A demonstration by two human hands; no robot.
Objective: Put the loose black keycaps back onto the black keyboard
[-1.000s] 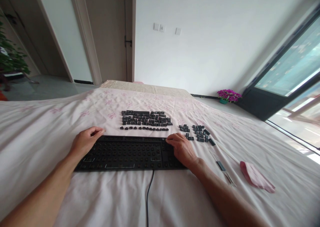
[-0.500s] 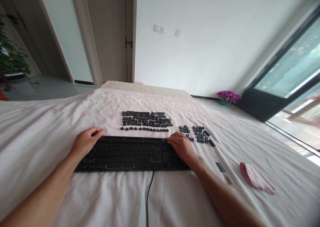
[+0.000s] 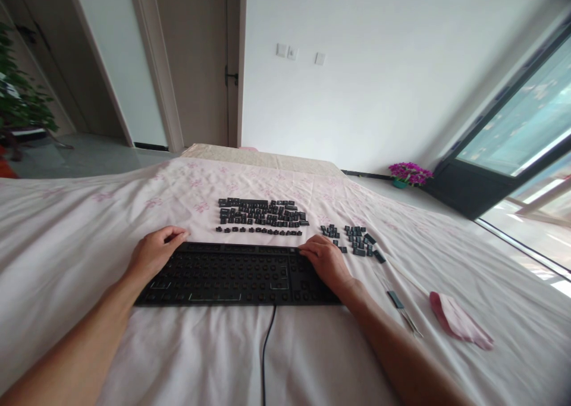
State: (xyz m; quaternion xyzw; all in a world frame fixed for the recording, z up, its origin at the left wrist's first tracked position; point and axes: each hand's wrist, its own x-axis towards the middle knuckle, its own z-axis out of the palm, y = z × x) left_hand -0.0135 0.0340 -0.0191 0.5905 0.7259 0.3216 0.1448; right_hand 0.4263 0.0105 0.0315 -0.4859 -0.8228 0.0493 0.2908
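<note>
A black keyboard (image 3: 223, 276) with its keycaps off lies on the bedsheet, its switches bare. My left hand (image 3: 156, 250) is at its far left corner, fingers curled and thumb meeting them at the edge. My right hand (image 3: 326, 262) lies over the right part, fingers bent together at the far edge. Both hands appear to grip the keyboard, though their undersides are hidden. Beyond it, rows of loose black keycaps (image 3: 259, 212) are laid out. A smaller group of keycaps (image 3: 357, 239) lies to the right of my right hand.
A keycap puller (image 3: 396, 300) with a dark handle and wire prongs lies at the right, beside a pink cloth item (image 3: 459, 319). The keyboard's cable (image 3: 266, 340) runs toward me across the rumpled sheet (image 3: 200, 358). Purple flowers (image 3: 409, 172) stand on the floor beyond.
Both hands and the keyboard hold the same places on the sheet. Only the camera's view has shifted very slightly.
</note>
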